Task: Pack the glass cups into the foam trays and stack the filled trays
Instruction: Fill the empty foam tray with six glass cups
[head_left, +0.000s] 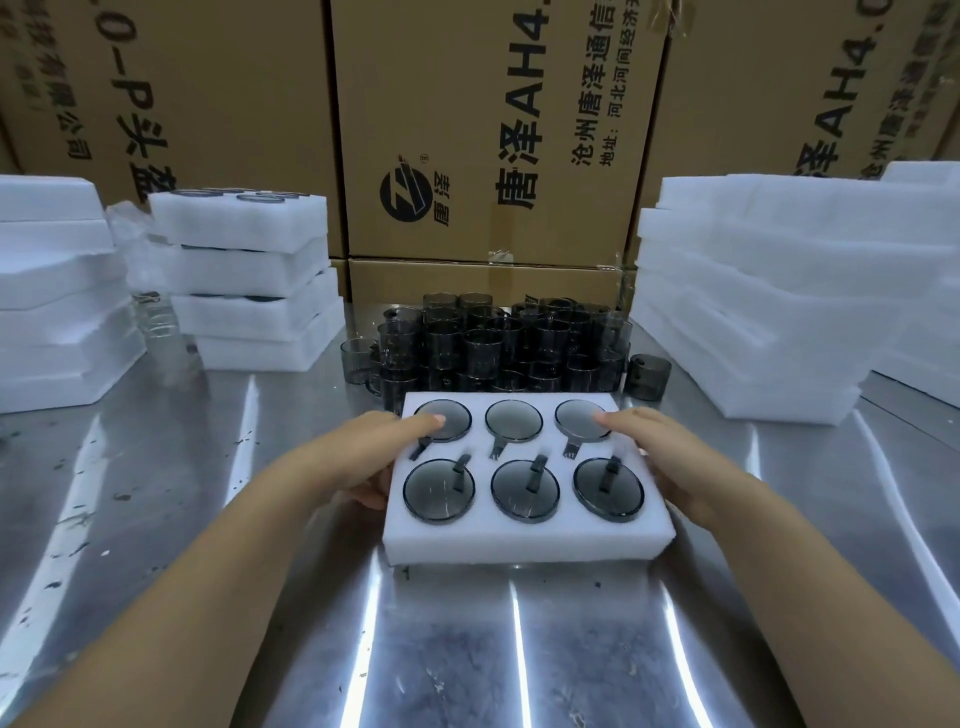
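- Clasping the full foam tray's (524, 540) sides: left grip (358, 457), right grip (675, 462).
- Filled stack (244, 270) behind-left of it awaits; loose cups (493, 343) behind it unpacked.

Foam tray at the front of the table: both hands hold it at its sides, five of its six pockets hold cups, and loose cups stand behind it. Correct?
No. All six pockets of the foam tray hold cups, as the head view shows. The left hand and right hand do hold its sides, and loose cups stand behind it.
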